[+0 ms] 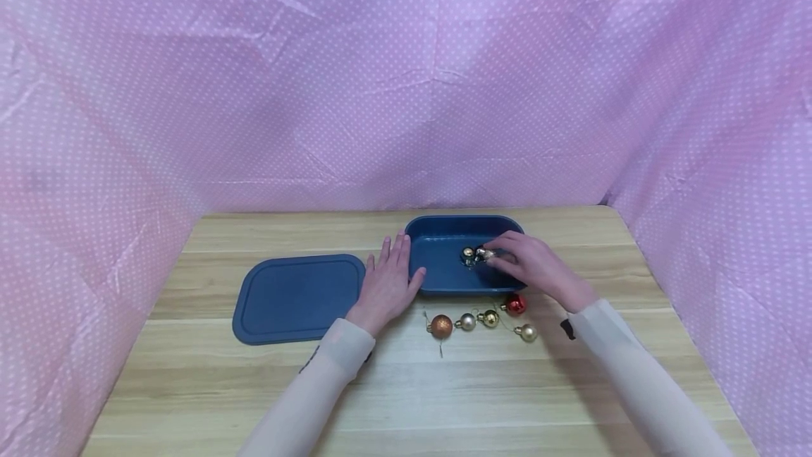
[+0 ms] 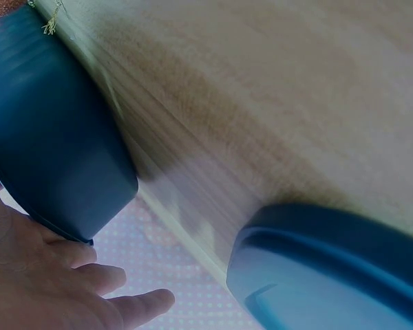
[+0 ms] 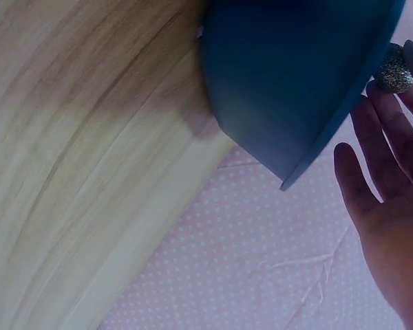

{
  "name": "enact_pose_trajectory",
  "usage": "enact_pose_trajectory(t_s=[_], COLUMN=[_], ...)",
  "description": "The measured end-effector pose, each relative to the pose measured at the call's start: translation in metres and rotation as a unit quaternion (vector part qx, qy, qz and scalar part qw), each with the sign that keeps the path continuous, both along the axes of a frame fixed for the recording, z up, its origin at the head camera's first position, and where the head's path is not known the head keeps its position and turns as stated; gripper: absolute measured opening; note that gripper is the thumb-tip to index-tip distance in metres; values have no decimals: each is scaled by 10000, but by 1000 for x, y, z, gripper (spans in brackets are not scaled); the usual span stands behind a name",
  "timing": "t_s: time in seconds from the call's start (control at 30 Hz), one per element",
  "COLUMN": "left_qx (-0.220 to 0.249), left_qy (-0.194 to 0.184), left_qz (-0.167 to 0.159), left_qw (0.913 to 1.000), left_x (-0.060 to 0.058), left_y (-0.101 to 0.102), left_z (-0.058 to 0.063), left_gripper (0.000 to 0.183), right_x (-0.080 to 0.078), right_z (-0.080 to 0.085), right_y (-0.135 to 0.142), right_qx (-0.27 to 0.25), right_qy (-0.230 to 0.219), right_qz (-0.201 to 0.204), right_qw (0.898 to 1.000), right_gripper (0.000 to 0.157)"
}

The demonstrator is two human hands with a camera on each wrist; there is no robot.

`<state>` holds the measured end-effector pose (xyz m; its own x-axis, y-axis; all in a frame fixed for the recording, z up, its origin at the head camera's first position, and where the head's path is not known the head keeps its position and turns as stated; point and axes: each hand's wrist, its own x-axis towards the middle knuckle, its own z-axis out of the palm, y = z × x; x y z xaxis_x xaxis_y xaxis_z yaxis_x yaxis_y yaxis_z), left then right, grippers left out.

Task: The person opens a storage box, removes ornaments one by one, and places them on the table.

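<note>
Right hand (image 1: 536, 266) hung over right part of blue container (image 1: 431, 259), thumb and finger pinching glittery bauble (image 3: 394, 74). Shiny gold bauble (image 1: 467, 252) lay inside container, just left of fingertips. Left hand (image 1: 387, 286), fingers extended, touched container's left rim, gripped nothing. Blue lid (image 1: 298, 298) lay farther left on worktop (image 1: 406, 400). Near side of container: orange bauble (image 1: 441, 326) leftmost, red bauble (image 1: 516, 304) toward right.
</note>
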<state>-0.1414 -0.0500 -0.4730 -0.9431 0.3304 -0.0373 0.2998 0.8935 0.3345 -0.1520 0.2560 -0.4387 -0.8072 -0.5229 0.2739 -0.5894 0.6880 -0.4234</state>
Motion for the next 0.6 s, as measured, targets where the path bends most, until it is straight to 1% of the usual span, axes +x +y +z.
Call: enact_pose_trajectory(t_s=[0.27,0.4,0.6], left_qx=[-5,-8,-98], left_qy=[49,11,-63], left_qz=[1,10,10], left_qw=[10000,10000,9999], left_x=[1,0,0], left_y=[1,1,1], left_z=[0,-1,1], left_gripper=[76,76,77], right_x=[8,15,25], right_z=[4,7,12], right_y=[5,8,12], right_qx=[-224,-322,-538], right_qy=[253,240,218], right_qz=[-186,-331,-561], right_qw=[9993,9986,9967], right_gripper=[28,28,30])
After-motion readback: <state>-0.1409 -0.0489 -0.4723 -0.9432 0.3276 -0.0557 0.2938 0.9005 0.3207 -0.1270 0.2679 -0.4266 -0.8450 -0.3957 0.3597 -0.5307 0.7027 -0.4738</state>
